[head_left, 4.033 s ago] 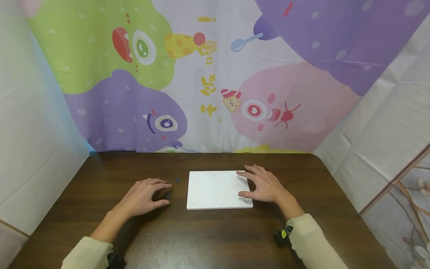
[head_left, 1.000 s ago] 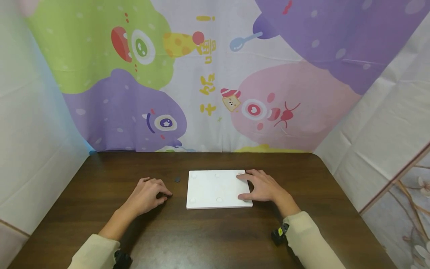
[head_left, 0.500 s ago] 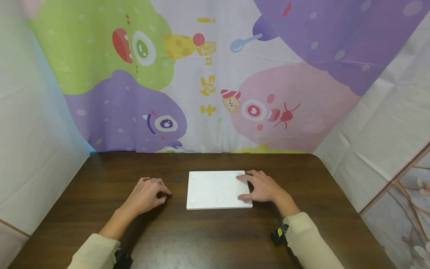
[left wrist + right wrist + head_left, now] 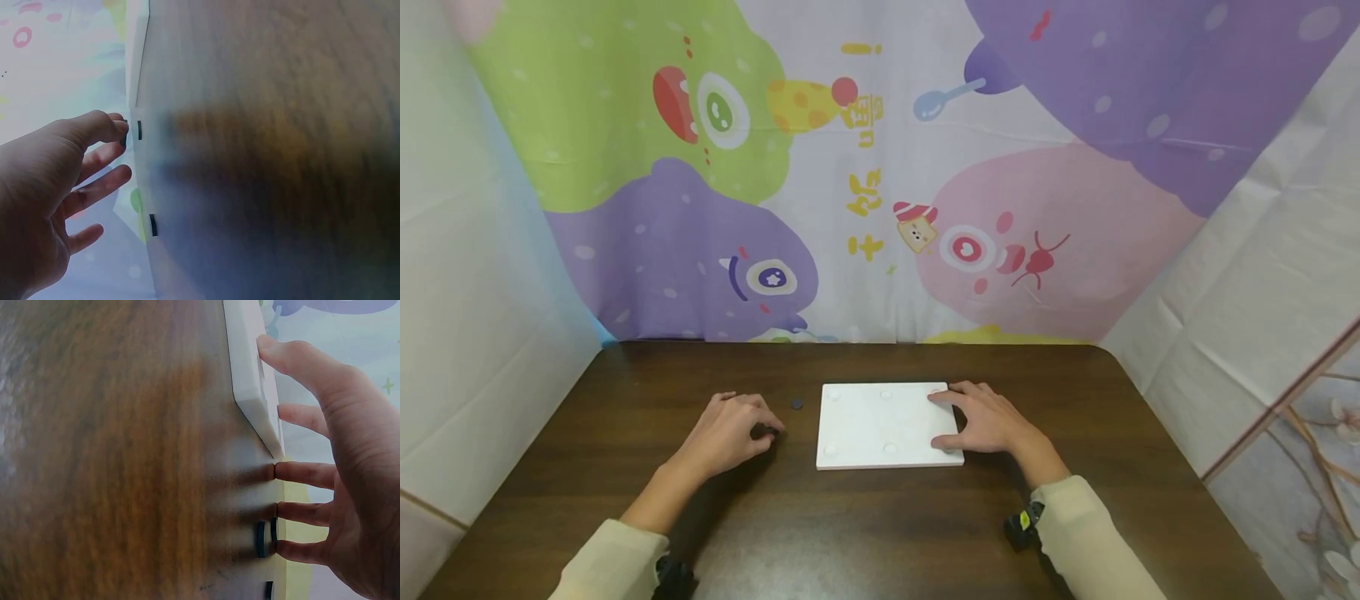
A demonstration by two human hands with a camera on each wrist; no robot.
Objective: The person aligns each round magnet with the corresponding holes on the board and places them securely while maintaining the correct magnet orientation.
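Note:
A thin white board [image 4: 865, 423] with several shallow round recesses lies flat on the table. To its left, my left hand [image 4: 730, 433] pinches a small dark disc [image 4: 124, 136] between thumb and bent index finger, low over the tabletop. The other left fingers are spread in the left wrist view. A loose dark disc [image 4: 797, 403] lies between that hand and the board. My right hand [image 4: 992, 418] has its thumb and index fingertip on the board's right end, close to two recesses. Its remaining fingers reach past the board's edge, their tips at the tabletop.
Dark wood table [image 4: 880, 533] underneath, with a glossy top. In the left wrist view another dark disc [image 4: 152, 225] lies ahead of the hand. Dark discs [image 4: 261, 539] also show by the right little finger. A cartoon-printed curtain [image 4: 880, 308] stands behind the table.
Since four seconds ago my left hand's fingers have closed on the disc that lay beside them. My right hand has come down onto the board. Little differs over the last second.

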